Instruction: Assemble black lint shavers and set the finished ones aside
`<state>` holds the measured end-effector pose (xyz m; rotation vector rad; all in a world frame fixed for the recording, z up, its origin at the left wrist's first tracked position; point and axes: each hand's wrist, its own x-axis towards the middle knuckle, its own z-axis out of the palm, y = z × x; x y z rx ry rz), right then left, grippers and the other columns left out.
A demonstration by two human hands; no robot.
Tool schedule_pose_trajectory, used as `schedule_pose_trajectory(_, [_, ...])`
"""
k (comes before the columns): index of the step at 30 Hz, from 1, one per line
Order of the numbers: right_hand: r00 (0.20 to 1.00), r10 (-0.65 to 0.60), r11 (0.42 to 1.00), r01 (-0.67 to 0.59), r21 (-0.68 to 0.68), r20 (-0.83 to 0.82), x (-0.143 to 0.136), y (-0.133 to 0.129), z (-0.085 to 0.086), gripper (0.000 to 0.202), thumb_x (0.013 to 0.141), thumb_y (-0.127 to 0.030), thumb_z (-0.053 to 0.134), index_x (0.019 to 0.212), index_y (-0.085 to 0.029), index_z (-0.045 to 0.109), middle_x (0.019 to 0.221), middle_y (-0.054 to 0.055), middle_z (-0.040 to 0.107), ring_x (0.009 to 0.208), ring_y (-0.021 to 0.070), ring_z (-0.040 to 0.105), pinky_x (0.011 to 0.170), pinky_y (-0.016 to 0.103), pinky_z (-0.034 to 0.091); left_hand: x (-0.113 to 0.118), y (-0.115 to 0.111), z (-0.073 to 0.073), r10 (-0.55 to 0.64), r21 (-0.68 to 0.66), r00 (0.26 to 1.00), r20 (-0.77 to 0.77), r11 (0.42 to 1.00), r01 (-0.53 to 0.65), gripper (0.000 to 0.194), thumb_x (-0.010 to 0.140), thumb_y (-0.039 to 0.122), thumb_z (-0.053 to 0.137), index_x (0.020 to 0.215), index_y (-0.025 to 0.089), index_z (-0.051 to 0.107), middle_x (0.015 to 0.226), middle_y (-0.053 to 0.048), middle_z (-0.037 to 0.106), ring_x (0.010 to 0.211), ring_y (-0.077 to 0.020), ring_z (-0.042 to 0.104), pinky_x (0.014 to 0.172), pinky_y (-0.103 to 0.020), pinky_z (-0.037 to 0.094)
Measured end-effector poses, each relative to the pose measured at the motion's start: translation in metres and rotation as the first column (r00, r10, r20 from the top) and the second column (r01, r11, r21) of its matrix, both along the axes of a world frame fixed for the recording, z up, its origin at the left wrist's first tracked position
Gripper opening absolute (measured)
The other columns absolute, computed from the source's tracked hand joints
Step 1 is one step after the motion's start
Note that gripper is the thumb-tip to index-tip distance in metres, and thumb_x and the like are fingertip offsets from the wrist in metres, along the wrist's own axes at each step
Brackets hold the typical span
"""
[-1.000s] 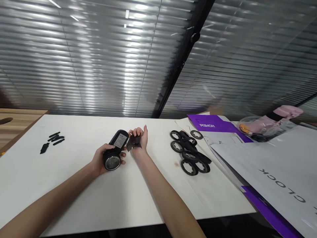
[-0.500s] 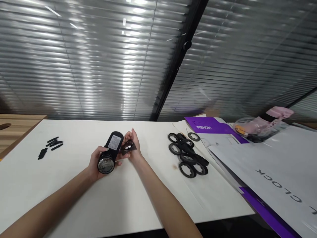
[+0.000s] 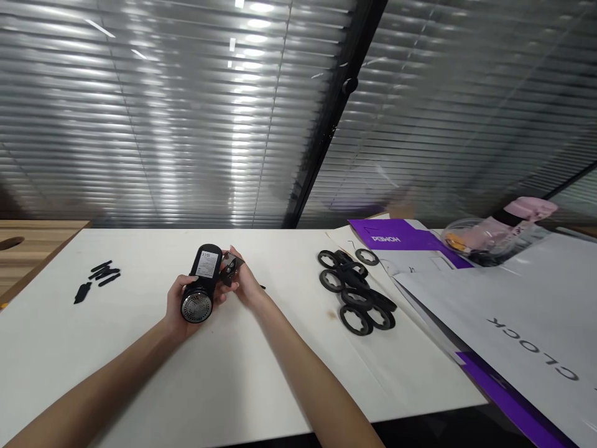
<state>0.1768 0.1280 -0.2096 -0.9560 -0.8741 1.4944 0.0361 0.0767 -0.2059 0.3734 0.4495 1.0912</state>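
My left hand (image 3: 176,306) is wrapped round a black device (image 3: 205,274) with a white label on its body and a round perforated metal head at its lower end. Beside it, my right hand (image 3: 242,280) holds a small dark, shiny piece (image 3: 229,269) against the device's right side. That piece has pointed corners; its exact shape is hard to make out. A tiny black item (image 3: 263,287) shows on the table just right of my right wrist.
Several black strips (image 3: 106,271) and a flat black piece (image 3: 83,292) lie at the left of the white table (image 3: 224,398). Several black notched rings (image 3: 357,298) are heaped right of centre. Farther right are purple-and-white packaging (image 3: 396,236), a large white sheet (image 3: 527,298) and a pink item (image 3: 508,218).
Both hands have shifted slightly left with the device and the dark piece. The dark piece has turned, and a tiny black item now shows beside my right wrist.
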Motion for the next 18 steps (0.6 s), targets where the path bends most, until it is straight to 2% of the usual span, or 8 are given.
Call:
schedule_pose_trajectory(3, [0.971,0.178,0.967,-0.203,-0.155,-0.161,-0.0003,-0.0015,0.0038,0.051,0.082,-0.069,0.071,0.082,-0.020,0.060,0.057,-0.007,0.057,0.037,0.0065,0.038,0.035,0.019,0.027,0.0001,-0.0001,-0.0003,-0.006,-0.006,1.000,0.029,1.000,0.006,0.058,0.075,0.027,0.065,0.131,0.013,0.072,0.083,-0.008,0.080,0.079,-0.0267,0.077,0.074,-0.032,0.062])
schedule_pose_trajectory(4, [0.964,0.183,0.961,-0.216,-0.169,-0.195,0.0000,-0.0020,0.0049,0.049,0.083,-0.068,0.071,0.083,-0.020,0.060,0.057,-0.007,0.057,0.037,0.0067,0.040,0.034,0.018,0.026,-0.0001,-0.0001,-0.0008,-0.011,-0.012,0.999,0.035,1.000,0.011,0.058,0.074,0.027,0.065,0.130,0.014,0.072,0.084,-0.008,0.080,0.079,-0.0263,0.077,0.074,-0.032,0.062])
schedule_pose_trajectory(9, [0.959,0.162,0.967,-0.201,-0.156,-0.234,0.0027,-0.0028,0.0047,0.046,0.080,-0.062,0.077,0.079,-0.020,0.058,0.059,-0.006,0.058,0.042,0.0075,0.049,0.034,0.017,0.027,-0.0017,0.0015,-0.0050,-0.029,-0.034,0.998,0.058,0.999,0.031,0.041,0.071,0.026,0.070,0.110,0.015,0.077,0.084,-0.007,0.080,0.080,-0.0255,0.078,0.075,-0.030,0.062])
schedule_pose_trajectory(12, [0.957,0.161,0.968,-0.201,-0.148,-0.241,0.0028,-0.0028,0.0025,0.048,0.078,-0.062,0.079,0.075,-0.020,0.056,0.059,-0.007,0.057,0.039,0.0047,0.042,0.033,0.016,0.024,-0.0025,0.0025,-0.0055,-0.033,-0.038,0.998,0.061,0.999,0.035,0.032,0.070,0.026,0.070,0.099,0.013,0.077,0.086,-0.010,0.081,0.083,-0.0286,0.078,0.075,-0.033,0.063])
schedule_pose_trajectory(15, [0.959,0.160,0.968,-0.199,-0.153,-0.233,0.0015,-0.0030,0.0014,0.049,0.078,-0.062,0.079,0.073,-0.020,0.055,0.056,-0.009,0.053,0.036,0.0033,0.033,0.032,0.018,0.023,-0.0031,0.0027,-0.0045,-0.045,-0.044,0.999,0.029,0.998,0.046,0.033,0.070,0.027,0.071,0.098,0.012,0.077,0.094,-0.014,0.082,0.090,-0.0332,0.078,0.077,-0.039,0.063])
schedule_pose_trajectory(18, [0.962,0.175,0.967,-0.208,-0.149,-0.210,0.0008,-0.0035,0.0013,0.049,0.080,-0.063,0.076,0.070,-0.020,0.054,0.053,-0.009,0.050,0.035,0.0038,0.030,0.032,0.019,0.021,-0.0034,0.0029,-0.0044,-0.057,-0.030,0.998,-0.006,0.998,0.057,0.034,0.070,0.030,0.070,0.098,0.012,0.077,0.097,-0.015,0.082,0.093,-0.0354,0.077,0.081,-0.044,0.063])
